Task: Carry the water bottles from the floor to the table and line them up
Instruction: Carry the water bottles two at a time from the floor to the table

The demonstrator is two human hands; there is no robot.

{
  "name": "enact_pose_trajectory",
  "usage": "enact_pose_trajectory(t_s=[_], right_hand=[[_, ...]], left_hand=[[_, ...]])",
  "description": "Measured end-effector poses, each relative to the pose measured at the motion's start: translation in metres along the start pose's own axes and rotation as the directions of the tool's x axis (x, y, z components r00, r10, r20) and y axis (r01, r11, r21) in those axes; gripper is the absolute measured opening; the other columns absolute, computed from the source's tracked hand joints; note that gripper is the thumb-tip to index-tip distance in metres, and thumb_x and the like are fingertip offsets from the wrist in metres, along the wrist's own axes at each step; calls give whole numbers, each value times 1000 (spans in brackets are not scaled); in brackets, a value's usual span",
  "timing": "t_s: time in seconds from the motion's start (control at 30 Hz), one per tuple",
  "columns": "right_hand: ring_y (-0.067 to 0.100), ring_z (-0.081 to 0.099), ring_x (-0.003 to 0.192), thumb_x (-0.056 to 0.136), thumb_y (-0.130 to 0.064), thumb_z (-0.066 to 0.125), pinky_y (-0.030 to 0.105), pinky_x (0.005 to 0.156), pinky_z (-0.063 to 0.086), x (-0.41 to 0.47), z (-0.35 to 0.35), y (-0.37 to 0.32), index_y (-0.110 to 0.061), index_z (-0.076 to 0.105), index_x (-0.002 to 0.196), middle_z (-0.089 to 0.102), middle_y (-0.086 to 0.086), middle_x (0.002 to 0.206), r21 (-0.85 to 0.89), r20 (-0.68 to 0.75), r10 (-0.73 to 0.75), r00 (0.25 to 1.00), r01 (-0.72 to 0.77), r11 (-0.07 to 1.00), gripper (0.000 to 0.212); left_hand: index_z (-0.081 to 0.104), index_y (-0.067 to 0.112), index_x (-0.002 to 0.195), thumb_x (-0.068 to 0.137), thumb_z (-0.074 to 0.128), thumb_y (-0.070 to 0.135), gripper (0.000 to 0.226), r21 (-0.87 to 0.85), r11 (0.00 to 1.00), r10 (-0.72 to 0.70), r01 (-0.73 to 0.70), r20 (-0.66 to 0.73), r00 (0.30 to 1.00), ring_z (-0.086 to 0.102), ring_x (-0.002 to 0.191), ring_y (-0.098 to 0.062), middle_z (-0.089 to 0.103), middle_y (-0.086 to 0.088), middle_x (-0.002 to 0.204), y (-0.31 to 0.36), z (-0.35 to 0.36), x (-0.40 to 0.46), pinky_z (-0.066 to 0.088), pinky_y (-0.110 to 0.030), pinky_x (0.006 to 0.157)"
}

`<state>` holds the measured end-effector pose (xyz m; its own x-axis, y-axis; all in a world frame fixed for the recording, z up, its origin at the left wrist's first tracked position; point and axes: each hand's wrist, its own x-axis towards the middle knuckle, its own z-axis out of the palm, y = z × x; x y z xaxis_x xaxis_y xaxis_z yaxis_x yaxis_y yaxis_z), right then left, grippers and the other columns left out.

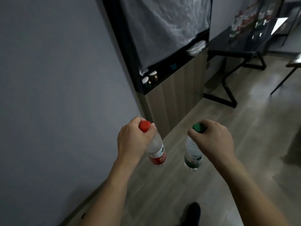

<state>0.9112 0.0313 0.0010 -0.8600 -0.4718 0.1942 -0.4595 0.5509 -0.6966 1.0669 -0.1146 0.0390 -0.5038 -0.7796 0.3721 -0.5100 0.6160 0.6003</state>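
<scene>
Left hand (pixel 130 141) curled round neck of red-cap bottle (pixel 156 151); right hand (pixel 213 141) likewise grips green-cap bottle (pixel 193 154). Both hang upright, caps up, above floor (pixel 228 128).

A grey wall (pixel 57 79) closes the whole left side. Ahead on the left a wooden cabinet (pixel 172 101) juts out from it, its ledge crowded with cups (pixel 149 79) and a stack of plates (pixel 195 48). Bare floor (pixel 236 136) runs open ahead and to the right. Farther on stands the dark counter (pixel 228 46) on angled black legs (pixel 226 93), bottles (pixel 241 22) clustered on top. A chair leg (pixel 283 79) slants in at far right.
</scene>
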Motion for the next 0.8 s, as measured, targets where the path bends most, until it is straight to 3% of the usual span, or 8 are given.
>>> enact_pose_trajectory(t_s=[0.17,0.5,0.7,0.8], right_hand=[[13,55,59,68,-46,59,28,52,43,76,-3,39,-23,59,66,58,-8,61,-49,-61,51,997,-54,997,23],[18,60,70,72,-50,62,33,60,53,243,-18,90,-30,66,85,64,-7,75,-99,-149,143,979,-158,982,24],[15,57,65,68,-48,59,28,56,46,331,-37,133,-27,63,75,61,-10,67,-58,-163,205,965,-217,974,22],[16,56,65,65,-48,58,26,54,39,380,-43,167,-27,63,73,60,-11,65,-52,-167,228,959,-240,969,22]], left_hand=[[60,24,75,80,62,49,26,-66,996,62,-57,76,995,60,64,-11,60,8,63,27,71,63,53,-34,61],[61,20,80,83,71,39,22,-164,977,166,-136,189,968,64,70,-18,63,6,66,103,198,211,54,-38,68],[61,19,78,81,74,37,22,-185,975,161,-120,222,962,64,72,-23,63,5,66,148,279,276,53,-41,68],[61,20,76,79,74,38,22,-182,976,161,-122,222,962,62,68,-17,62,8,64,172,327,304,52,-36,65]])
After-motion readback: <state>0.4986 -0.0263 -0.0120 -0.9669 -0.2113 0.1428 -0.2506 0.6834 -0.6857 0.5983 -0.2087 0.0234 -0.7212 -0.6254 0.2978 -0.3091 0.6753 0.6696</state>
